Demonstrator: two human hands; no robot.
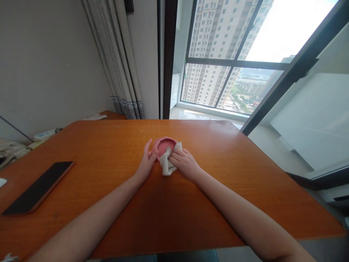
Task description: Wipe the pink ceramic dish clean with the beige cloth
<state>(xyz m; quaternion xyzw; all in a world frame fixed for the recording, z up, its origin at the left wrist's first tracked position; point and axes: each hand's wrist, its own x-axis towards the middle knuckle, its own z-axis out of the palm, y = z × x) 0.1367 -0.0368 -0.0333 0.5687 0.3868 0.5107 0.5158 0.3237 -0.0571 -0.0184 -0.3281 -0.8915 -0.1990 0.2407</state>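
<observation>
A small pink bowl-like dish with a wavy rim sits tilted near the middle of the wooden table, its hollow side towards me. My left hand grips its left side, thumb and fingers around the rim. In my right hand is a crumpled white cloth, pressed against the right and front edge of the dish. Part of the cloth reaches into the hollow and a loose end hangs down in front. The cloth hides the dish's lower right side.
A dark tablet-like slab with a reddish edge lies on the table's left. Beyond the left edge are a white power strip and some fabric. A grey curtain and a large window stand behind the table.
</observation>
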